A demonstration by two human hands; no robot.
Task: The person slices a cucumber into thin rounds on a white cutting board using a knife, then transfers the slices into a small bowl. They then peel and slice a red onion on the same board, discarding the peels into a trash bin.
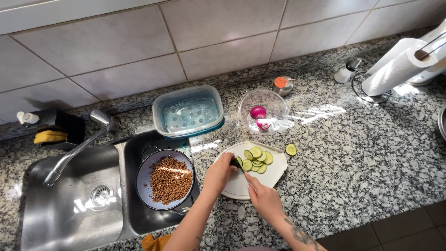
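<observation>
My left hand [218,174] pins the dark green end of a cucumber [238,161] to a white cutting board [238,186] on the granite counter. My right hand [264,197] grips a knife [243,171] whose blade rests against the cucumber end. A pile of several pale green cucumber slices [257,159] lies on the board just right of the blade. One loose cucumber slice [291,149] sits on the counter off the board's right edge.
A colander of brown lentils [169,180] sits in the small sink basin. Behind the board are a clear bowl with red onion halves [262,112] and an upturned plastic container [188,111]. A tap [74,151], a paper towel roll [399,67] and a small shaker [346,72] stand further off.
</observation>
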